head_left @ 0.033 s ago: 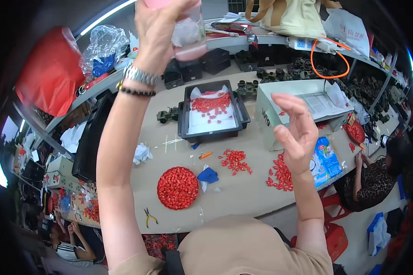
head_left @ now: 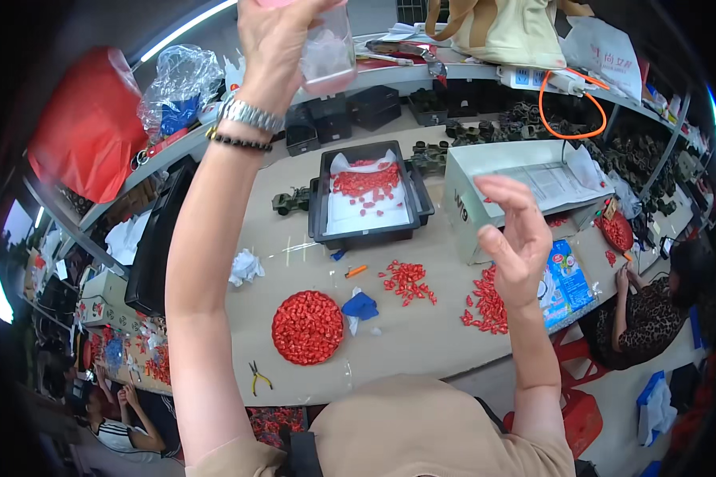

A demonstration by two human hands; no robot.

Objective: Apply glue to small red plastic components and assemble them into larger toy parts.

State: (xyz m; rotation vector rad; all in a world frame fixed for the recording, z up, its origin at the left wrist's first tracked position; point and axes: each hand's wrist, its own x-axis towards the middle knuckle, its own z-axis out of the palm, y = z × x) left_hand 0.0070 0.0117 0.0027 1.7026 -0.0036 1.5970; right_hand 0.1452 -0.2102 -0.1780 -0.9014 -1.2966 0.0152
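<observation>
High at the top edge, my left hand (head_left: 274, 40) is closed round a clear plastic jar (head_left: 328, 60) with a pink top and pink base; something whitish shows inside. Its upper part is cut off by the frame. My right hand (head_left: 519, 242) is raised beside the pale open box (head_left: 465, 211), fingers loosely curled and apart, holding nothing. Below it lies a heap of small red pieces (head_left: 488, 302). Left of that are a smaller red pile (head_left: 406, 280) and a round dish heaped with red pieces (head_left: 308, 327).
A black tray (head_left: 366, 236) with white paper and red pieces stands mid-table. Yellow-handled pliers (head_left: 260, 379), an orange stick (head_left: 356, 270) and a blue scrap (head_left: 361, 304) lie nearer. A shelf holds a cream bag (head_left: 505, 32). Co-workers sit right (head_left: 648, 318) and lower left (head_left: 123, 433).
My left hand has risen slightly with the jar, and the jar's base sits a little higher. My right hand has barely moved.
</observation>
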